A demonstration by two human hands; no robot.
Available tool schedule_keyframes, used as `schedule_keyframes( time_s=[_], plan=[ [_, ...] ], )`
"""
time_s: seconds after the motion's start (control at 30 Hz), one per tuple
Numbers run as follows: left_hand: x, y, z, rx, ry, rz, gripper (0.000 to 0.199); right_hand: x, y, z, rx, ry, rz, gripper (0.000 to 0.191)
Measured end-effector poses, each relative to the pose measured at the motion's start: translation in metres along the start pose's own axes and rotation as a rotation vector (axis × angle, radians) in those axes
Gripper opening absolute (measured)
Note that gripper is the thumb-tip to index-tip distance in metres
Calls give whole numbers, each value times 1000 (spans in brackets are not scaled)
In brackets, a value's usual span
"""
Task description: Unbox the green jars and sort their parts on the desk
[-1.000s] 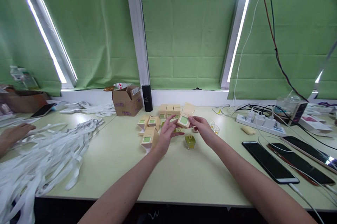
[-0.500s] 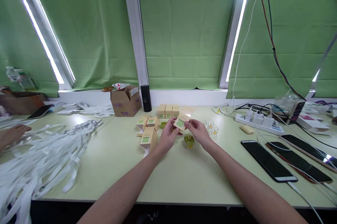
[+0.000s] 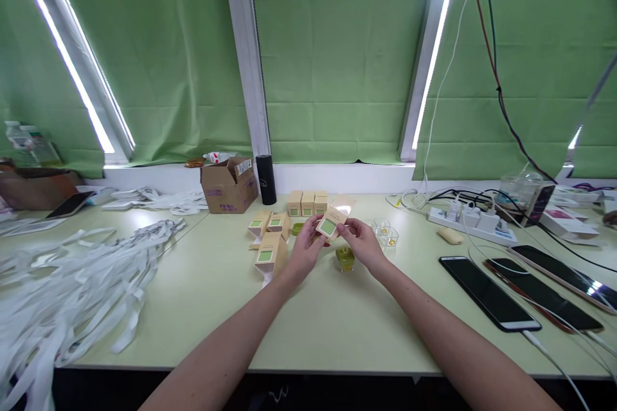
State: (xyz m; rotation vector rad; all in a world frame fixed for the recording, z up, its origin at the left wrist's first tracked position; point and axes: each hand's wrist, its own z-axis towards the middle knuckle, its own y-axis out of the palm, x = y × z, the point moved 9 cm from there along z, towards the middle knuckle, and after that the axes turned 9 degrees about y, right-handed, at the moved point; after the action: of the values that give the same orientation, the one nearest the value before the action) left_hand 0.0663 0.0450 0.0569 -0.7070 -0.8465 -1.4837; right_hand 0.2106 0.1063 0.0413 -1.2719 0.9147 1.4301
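Note:
Both hands hold one small tan paper box [image 3: 332, 222] with a green square on its face, raised over the table. My left hand [image 3: 307, 246] grips its left edge, and my right hand [image 3: 362, 242] pinches its right side. A pale flap sticks out at the box's far end. Just below my hands stands a small glass jar of green stuff [image 3: 345, 258]. Another green jar [image 3: 297, 229] is partly hidden behind my left hand. Left of it are several tan boxes with loose flaps [image 3: 271, 255]. Clear glass cups [image 3: 387, 235] stand beyond my right hand.
Closed tan boxes [image 3: 307, 204] line up at the back. A cardboard carton [image 3: 229, 187] and black cylinder [image 3: 266, 180] stand behind. White straps [image 3: 91, 289] cover the left side. To the right lie phones [image 3: 489, 292] with cables and a power strip [image 3: 472, 224].
My hands hold the box in nearly the same pose. The view has shifted slightly. Another person's hand at the far left has gone out of view.

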Motion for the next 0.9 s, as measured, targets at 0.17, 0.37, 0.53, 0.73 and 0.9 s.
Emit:
schedule_keyframes(
  time_s=[0.17,0.37,0.53,0.73,0.9],
  plan=[
    [-3,0,0,-7,-9,-3,48,0,0,-1,4,13,14,64],
    [-3,-1,0,3,-15,3,46,0,1,-1,0,8,43,62],
    [-3,-1,1,-1,-4,-2,48,-2,3,-2,-24,-14,74,64],
    [-2,1,0,-24,24,-30,49,-2,3,-2,-37,7,95,60],
    [1,1,1,-4,11,2,45,0,2,-2,-22,22,103,60]
  ],
)
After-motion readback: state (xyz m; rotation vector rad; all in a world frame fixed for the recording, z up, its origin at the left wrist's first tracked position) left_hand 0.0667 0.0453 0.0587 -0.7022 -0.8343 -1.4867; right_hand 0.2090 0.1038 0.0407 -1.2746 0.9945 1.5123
